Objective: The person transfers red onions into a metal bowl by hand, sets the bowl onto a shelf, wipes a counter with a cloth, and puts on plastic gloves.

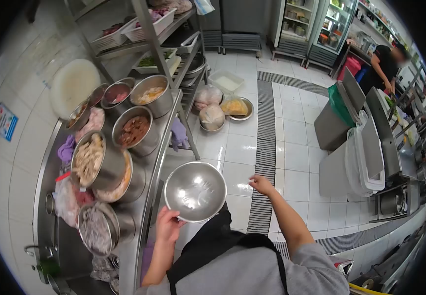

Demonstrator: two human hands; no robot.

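A shiny steel mixing bowl (196, 191) is held by its rim in my left hand (170, 223), in front of my black apron. The thumb lies over the rim, and the inside shows only reflections. My right hand (262, 185) is held out above the floor drain, apart from the bowl. Its fingers are curled together; anything small in them cannot be made out. Left of the bowl, a steel counter (161, 147) carries a pot of dark red meat (133, 132), a pot of pale cut strips (89, 160) and a pot of greyish pieces (95, 230).
A shelf rack (161, 49) stands beyond the counter. Filled bags in bowls (212, 117) sit on the floor. To the right are two grey bins (338, 169) with raised lids. A person in black (382, 66) works at the far right. A drain grate (263, 128) crosses the floor.
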